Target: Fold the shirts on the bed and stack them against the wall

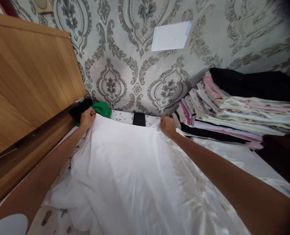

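A white cloth garment (127, 156) is stretched out between my two hands, its far edge pulled nearly straight and its near part loose and wrinkled. My left hand (88, 118) is closed on the far left corner, close to a green cloth (102, 109) and a black cloth (81, 110). On the far right corner, my right hand (167, 125) is closed in a fist around the fabric, beside the stack of folded clothes (233, 111). Just beyond the garment's far edge, between the hands, lies a flat black object (139, 119) that looks like a phone.
Under everything is a white bedsheet with a leaf print (46, 217). A wooden cabinet (34, 78) stands along the left. Behind is a patterned wallpapered wall (135, 71) with a white paper (170, 36) on it. Dark clothing (282, 153) lies at the right.
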Available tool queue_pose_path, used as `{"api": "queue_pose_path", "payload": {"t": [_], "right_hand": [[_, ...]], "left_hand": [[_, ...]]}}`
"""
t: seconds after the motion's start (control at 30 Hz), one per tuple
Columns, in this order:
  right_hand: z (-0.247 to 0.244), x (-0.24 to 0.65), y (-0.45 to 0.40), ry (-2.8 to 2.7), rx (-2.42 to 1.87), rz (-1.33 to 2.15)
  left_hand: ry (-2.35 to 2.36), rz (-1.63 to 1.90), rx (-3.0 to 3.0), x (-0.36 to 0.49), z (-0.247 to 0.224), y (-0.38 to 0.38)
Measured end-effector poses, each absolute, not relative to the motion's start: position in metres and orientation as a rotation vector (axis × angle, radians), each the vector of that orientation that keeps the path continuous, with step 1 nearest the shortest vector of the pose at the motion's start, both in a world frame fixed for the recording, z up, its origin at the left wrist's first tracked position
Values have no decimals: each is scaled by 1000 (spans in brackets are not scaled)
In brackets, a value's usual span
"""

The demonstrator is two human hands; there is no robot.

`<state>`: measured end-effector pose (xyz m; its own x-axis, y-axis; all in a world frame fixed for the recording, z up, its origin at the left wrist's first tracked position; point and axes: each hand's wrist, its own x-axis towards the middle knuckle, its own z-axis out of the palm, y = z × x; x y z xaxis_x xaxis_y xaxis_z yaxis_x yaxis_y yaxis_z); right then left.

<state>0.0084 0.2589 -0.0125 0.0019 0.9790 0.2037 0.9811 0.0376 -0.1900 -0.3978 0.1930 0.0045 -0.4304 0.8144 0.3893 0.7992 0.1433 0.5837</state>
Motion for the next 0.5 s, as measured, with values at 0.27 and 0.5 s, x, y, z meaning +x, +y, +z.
{"api": "queue_pose_path", "payload": {"t": [0.27, 0.5], "right_hand": [[-3, -14, 244, -2148, -1878, -54], [22, -149, 232, -2397, -1117, 333]], "left_hand": [[2175, 1360, 1630, -400, 12, 197], [1856, 1528, 1529, -393, 29, 192]]}}
